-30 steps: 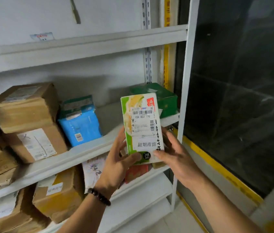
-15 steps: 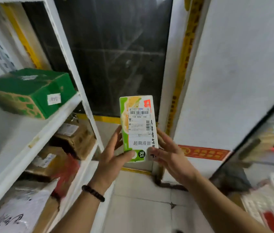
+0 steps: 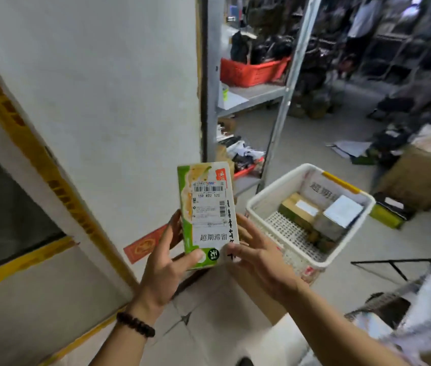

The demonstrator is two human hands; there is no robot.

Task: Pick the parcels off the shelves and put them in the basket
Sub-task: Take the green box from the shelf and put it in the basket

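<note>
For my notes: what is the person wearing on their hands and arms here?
No sleeves are in view, and both forearms are bare. The left hand and right hand are ungloved, and I see no rings. A bracelet of dark round beads circles the left wrist.

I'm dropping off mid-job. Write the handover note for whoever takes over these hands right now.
Left hand: grips the lower left of the green-and-white parcel, thumb on its front.
Right hand: holds its lower right edge.
Parcel: upright in the air, label towards the camera, left of the white basket, not over it.
Basket: holds a brown box and a grey box.
Done: parcel is off the shelf.
Left: carry it right, set it in the basket's free near side.
</note>
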